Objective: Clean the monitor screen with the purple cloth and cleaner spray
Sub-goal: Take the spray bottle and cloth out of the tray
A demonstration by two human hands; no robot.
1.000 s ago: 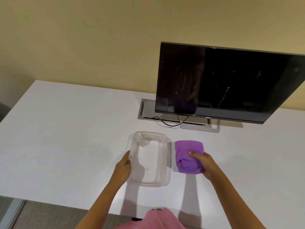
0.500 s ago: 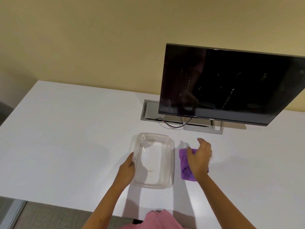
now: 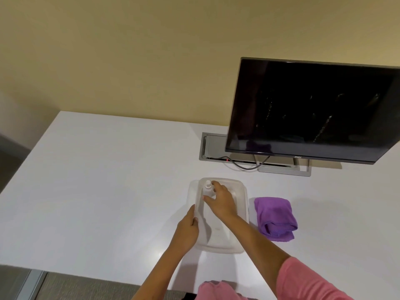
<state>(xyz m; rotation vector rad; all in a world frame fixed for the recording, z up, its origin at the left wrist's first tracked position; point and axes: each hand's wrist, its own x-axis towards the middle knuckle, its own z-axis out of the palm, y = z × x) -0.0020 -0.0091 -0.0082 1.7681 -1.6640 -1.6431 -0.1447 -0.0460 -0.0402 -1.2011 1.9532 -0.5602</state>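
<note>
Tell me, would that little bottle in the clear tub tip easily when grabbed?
Probably: the small spray bottle stands upright, narrow and tall in the clear tub. It looks light. The right hand reaches it; the left hand steadies the tub.

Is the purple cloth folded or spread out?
Folded. The cloth lies bunched in layers on the table, beside the tub.

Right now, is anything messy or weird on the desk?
Yes: the monitor screen has pale streaks and specks running down its dark glass, so it looks dirty. Nothing is spilled on the desk. The cloth lies folded beside the tub, and the spray bottle stands upright in the tub.
</note>
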